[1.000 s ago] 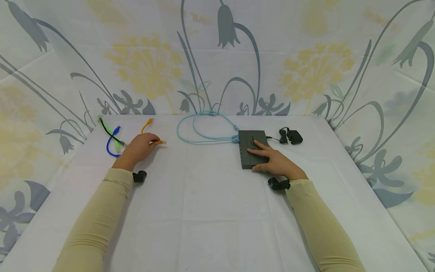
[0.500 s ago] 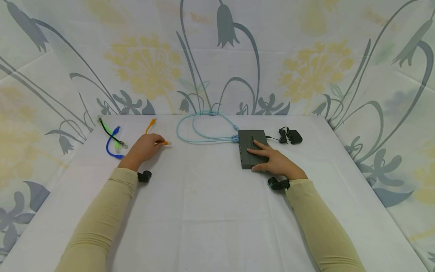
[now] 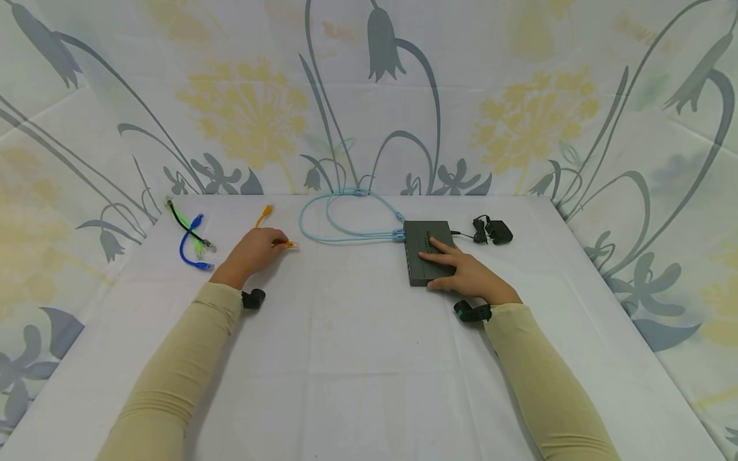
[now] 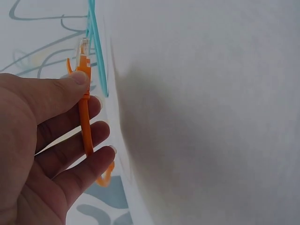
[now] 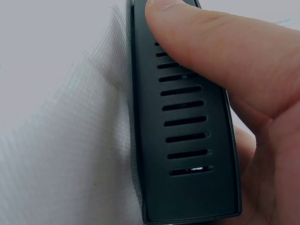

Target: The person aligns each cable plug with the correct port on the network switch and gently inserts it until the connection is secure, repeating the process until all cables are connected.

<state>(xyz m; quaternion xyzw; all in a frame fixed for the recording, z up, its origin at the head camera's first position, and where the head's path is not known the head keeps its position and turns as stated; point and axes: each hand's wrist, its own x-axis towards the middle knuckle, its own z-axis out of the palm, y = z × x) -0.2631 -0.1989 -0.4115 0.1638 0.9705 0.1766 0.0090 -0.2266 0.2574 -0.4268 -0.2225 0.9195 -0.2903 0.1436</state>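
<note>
My left hand (image 3: 256,253) pinches an orange network cable (image 4: 84,117) just behind its clear plug (image 4: 83,47), thumb on one side and fingers behind. The plug points right in the head view, and the cable's other end curves up past the hand. My right hand (image 3: 469,274) rests on a dark grey network switch (image 3: 419,256), its straight fingers spread over the top. In the right wrist view the thumb (image 5: 187,33) lies against the switch's slotted side (image 5: 187,140). Light blue cables (image 3: 346,241) are plugged into the switch's left side and loop back behind.
Blue (image 3: 186,246), black (image 3: 183,221) and green network cables lie at the table's far left. A black power adapter (image 3: 499,231) with a bundled cord sits right of the switch, joined to it. Flower-patterned cloth (image 3: 369,128) rises behind the white table (image 3: 357,333).
My left hand has moved a short way to the right, bringing the orange network cable along. The right hand and the switch have stayed put.
</note>
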